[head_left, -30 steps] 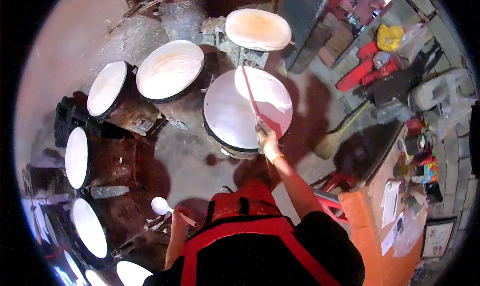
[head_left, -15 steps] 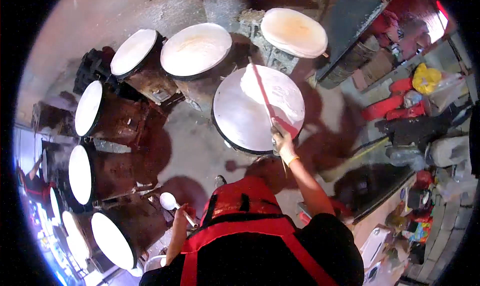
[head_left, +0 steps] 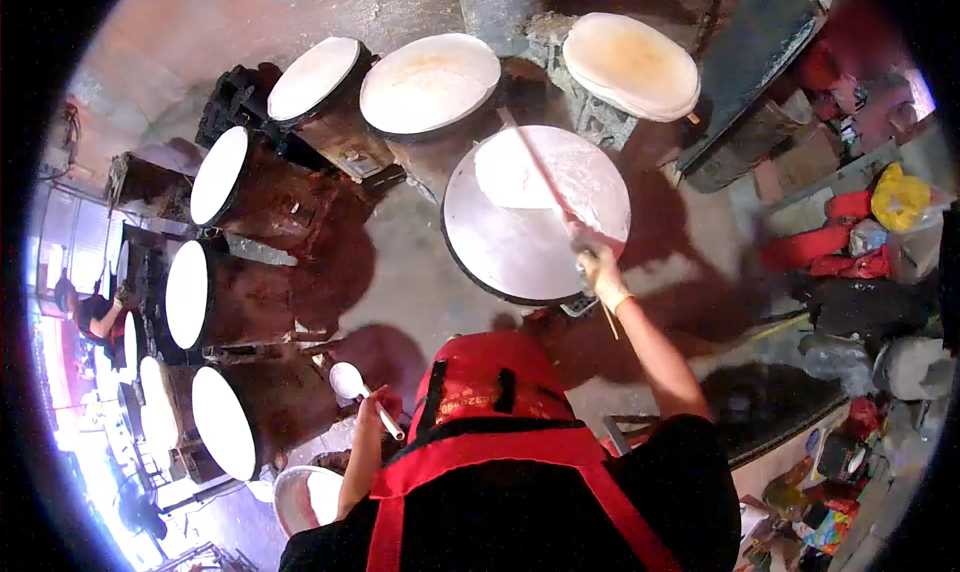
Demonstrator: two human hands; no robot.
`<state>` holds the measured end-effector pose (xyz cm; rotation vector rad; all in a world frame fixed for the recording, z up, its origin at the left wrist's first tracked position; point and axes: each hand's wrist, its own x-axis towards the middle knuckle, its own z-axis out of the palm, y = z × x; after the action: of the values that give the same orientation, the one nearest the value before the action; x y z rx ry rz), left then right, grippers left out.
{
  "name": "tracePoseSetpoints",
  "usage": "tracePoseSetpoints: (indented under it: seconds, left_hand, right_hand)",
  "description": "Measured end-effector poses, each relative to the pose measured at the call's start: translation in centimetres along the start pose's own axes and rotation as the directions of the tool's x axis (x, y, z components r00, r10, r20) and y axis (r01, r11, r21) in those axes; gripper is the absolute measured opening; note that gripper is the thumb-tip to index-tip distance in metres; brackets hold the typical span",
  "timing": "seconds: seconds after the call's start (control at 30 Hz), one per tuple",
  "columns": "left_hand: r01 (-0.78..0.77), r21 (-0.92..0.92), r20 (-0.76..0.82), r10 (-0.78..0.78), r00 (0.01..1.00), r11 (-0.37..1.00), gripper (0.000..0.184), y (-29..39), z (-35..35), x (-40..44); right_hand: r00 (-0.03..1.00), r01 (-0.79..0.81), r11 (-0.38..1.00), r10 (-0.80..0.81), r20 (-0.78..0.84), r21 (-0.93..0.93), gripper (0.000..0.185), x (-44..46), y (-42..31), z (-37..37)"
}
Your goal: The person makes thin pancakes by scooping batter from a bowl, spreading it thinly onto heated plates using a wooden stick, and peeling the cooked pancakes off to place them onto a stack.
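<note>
Your right hand [head_left: 598,270] gripping a stick [head_left: 541,172] over a pan [head_left: 500,240], left hand [head_left: 378,408] clasping a ladle [head_left: 348,381], blurred yellow digits on your apron [head_left: 472,372]

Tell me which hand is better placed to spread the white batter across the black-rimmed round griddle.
Right, probably: the right hand holds a long thin stick over the griddle and batter, while the left hand holds a round white ladle away from both.
</note>
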<state>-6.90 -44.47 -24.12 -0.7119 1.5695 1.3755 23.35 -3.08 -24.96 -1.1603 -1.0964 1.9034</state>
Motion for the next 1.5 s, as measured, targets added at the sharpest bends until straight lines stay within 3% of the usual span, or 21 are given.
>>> tracePoseSetpoints:
  seconds: [0.07,0.2,0.3,0.37,0.4,0.5,0.53,0.63,0.7,0.77,0.83,0.87,0.93,0.97,1.03,1.1,1.17,1.23,1.33,1.4,1.5]
  left_hand:
    - [0.025,-0.041,-0.081,-0.028,0.996,0.999,0.020,-0.3,0.6,-0.9]
    - [0.029,-0.188,0.003,-0.029,1.000,0.982,0.014,-2.4,-0.7,-2.3]
    - [-0.083,-0.058,0.193,0.093,0.977,0.995,0.019,-4.4,-3.1,-4.0]
    - [-0.153,-0.014,0.189,0.153,0.970,0.988,0.025,-5.6,-3.1,-6.6]
    - [-0.173,0.018,0.190,0.167,0.968,0.985,0.028,-5.9,-3.8,-7.1]
    - [-0.184,0.194,0.215,0.141,0.966,0.964,0.030,-6.0,-7.8,-5.2]
    - [-0.235,0.264,0.239,0.172,0.956,0.935,0.030,-5.5,-7.3,-6.6]
    - [-0.204,0.297,0.337,0.098,0.937,0.933,0.027,-4.1,-8.7,-4.3]
    - [0.035,0.162,0.413,-0.100,0.905,0.986,0.025,-2.0,-8.4,-3.4]
    - [-0.433,0.402,0.458,0.233,0.858,0.807,0.024,-1.4,-7.8,-3.7]
    - [-0.680,0.610,0.606,0.313,0.731,0.406,0.029,0.6,-10.5,1.5]
    - [-0.655,0.620,0.646,0.192,0.739,0.432,0.030,3.0,-8.2,0.2]
    - [-0.550,0.623,0.585,0.136,0.800,0.556,0.032,5.9,-5.8,-1.3]
    - [-0.492,0.619,0.552,0.107,0.827,0.613,0.033,7.4,-4.6,-2.0]
    - [-0.438,0.535,0.588,0.054,0.807,0.723,0.032,10.7,-4.3,1.3]
    - [-0.353,0.535,0.560,-0.009,0.829,0.767,0.030,13.1,-3.4,3.2]
    - [-0.286,0.543,0.552,-0.079,0.830,0.789,0.029,15.0,-4.3,5.3]
    - [-0.240,0.523,0.590,-0.144,0.795,0.818,0.027,16.7,-6.8,8.3]
    - [-0.363,0.501,0.600,-0.014,0.800,0.785,0.027,17.7,-9.5,3.5]
    - [-0.449,0.488,0.616,0.069,0.785,0.748,0.027,17.4,-10.8,1.7]
    - [-0.372,0.429,0.503,0.124,0.855,0.823,0.025,16.2,-14.4,1.7]
  right_hand:
    - [0.975,-0.178,0.984,0.172,0.142,0.027,0.037,-0.4,0.1,0.2]
    - [0.917,-0.243,0.956,0.282,0.283,-0.165,0.044,-6.2,-3.7,-2.4]
    - [0.955,-0.072,0.985,0.113,0.275,-0.154,0.039,-1.7,-1.7,-6.7]
    - [0.992,-0.116,0.945,0.125,0.009,-0.304,0.030,1.1,-2.8,-5.1]
    - [0.998,-0.047,0.962,0.057,0.030,-0.270,0.022,-1.5,-7.2,-1.9]
    - [0.954,-0.181,0.980,0.156,0.255,0.077,0.018,-1.0,-3.0,-0.7]
    - [0.915,0.000,0.969,0.099,0.391,-0.246,0.024,-3.0,-2.8,-1.2]
    - [0.907,-0.164,0.957,0.242,0.344,-0.239,0.039,-10.3,-2.8,-3.6]
    - [0.938,-0.123,0.970,0.183,0.296,-0.209,0.041,-11.9,-0.5,-6.3]
    - [0.992,-0.019,0.995,0.032,0.123,-0.101,0.042,-12.6,2.0,-5.1]
    - [0.953,0.254,0.961,-0.268,-0.139,-0.110,0.042,-11.6,4.3,-2.4]
    - [0.870,0.381,0.899,-0.428,-0.246,-0.217,0.043,-10.5,5.9,-1.4]
    - [0.914,0.344,0.905,-0.384,-0.132,-0.249,0.045,-13.2,6.1,1.5]
    - [0.884,0.399,0.795,-0.466,-0.039,-0.457,0.046,-13.3,8.0,2.1]
    - [0.996,-0.087,0.968,0.075,-0.058,-0.236,0.045,-21.9,6.3,5.0]
    - [0.970,-0.199,0.976,0.184,-0.157,-0.088,0.043,-26.1,7.7,6.4]
    - [0.940,0.020,0.999,-0.036,-0.338,-0.050,0.038,-28.4,10.1,9.5]
    - [0.789,0.325,0.941,-0.217,-0.574,0.092,0.032,-26.8,17.6,13.1]
    - [0.728,0.411,0.907,-0.267,-0.631,0.090,0.037,-16.9,20.5,22.1]
    - [0.694,0.466,0.880,-0.431,-0.577,-0.097,0.040,-8.3,18.2,28.9]
    - [0.449,0.498,0.681,-0.732,-0.513,-0.537,0.046,4.4,13.6,36.4]
